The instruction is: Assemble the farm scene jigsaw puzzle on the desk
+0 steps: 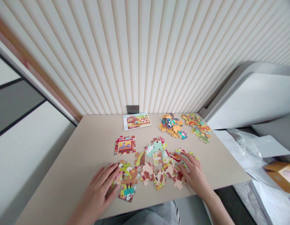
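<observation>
Loose jigsaw pieces [159, 177] with cow spots, red and green parts lie across the front middle of the table. My left hand [103, 185] rests at their left side, fingers stretched out, fingertips touching a cluster of green and brown pieces [129, 180]. On the right, my right hand [193, 170] lies spread over several pieces, its fingertips beside a red and green piece [175, 157]; part of what lies beneath is hidden. A joined section [125, 145] showing two purple birds in a red barn sits above my left hand. Behind it lies the farm picture card [137, 121].
At the back right are a heap of blue and orange puzzle pieces [172, 125] and a green and orange puzzle group [198, 127]. A dark wall socket [133, 109] sits behind the card. Beyond the table's right edge lie clear plastic [244, 143] and an orange-yellow box [282, 176].
</observation>
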`<action>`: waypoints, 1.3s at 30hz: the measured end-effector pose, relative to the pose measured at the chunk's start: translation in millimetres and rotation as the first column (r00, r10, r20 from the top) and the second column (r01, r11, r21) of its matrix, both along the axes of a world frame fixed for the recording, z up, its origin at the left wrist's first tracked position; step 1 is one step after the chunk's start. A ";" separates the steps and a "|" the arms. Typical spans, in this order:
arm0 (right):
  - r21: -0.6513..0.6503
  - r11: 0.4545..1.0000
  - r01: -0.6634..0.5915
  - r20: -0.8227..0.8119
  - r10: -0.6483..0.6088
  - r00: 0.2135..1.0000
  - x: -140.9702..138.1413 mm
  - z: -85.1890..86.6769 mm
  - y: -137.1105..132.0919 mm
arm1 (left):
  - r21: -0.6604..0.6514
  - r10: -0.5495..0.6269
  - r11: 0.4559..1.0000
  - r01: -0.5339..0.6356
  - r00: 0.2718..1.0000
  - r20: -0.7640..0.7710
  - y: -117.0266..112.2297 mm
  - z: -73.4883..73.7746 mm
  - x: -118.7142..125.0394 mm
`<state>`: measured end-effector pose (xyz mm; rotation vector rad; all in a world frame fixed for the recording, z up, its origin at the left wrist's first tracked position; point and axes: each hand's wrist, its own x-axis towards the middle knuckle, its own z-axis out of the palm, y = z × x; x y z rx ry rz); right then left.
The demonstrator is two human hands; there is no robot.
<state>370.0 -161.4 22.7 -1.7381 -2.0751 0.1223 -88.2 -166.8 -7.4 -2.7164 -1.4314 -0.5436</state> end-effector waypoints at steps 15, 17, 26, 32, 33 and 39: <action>-0.240 0.874 -0.423 0.047 0.446 0.894 -20.2 34.4 79.6 | 0.012 0.009 1.000 -0.008 0.999 -0.052 -1.7 7.5 3.0; -0.259 0.863 -0.434 0.043 0.460 0.887 -19.1 33.7 86.2 | 0.001 0.010 1.000 -0.010 0.998 -0.059 -2.1 9.1 3.2; -0.232 0.881 -0.414 -0.073 0.408 0.910 -8.1 34.6 96.7 | -0.007 0.015 1.000 -0.016 0.998 -0.064 -2.4 12.3 4.5; -0.203 0.926 -0.319 -0.385 0.224 0.895 0.1 27.2 95.9 | -0.032 0.020 0.999 -0.021 0.998 -0.055 -0.9 14.9 5.0; -0.202 0.932 -0.300 -0.437 0.188 0.879 2.1 25.6 96.1 | -0.036 0.019 0.999 -0.021 0.998 -0.055 -0.1 16.4 4.7; -0.284 0.943 -0.172 -0.712 -0.087 0.697 -5.2 34.1 92.2 | -0.062 -0.008 0.998 0.010 1.000 0.028 7.5 36.8 10.3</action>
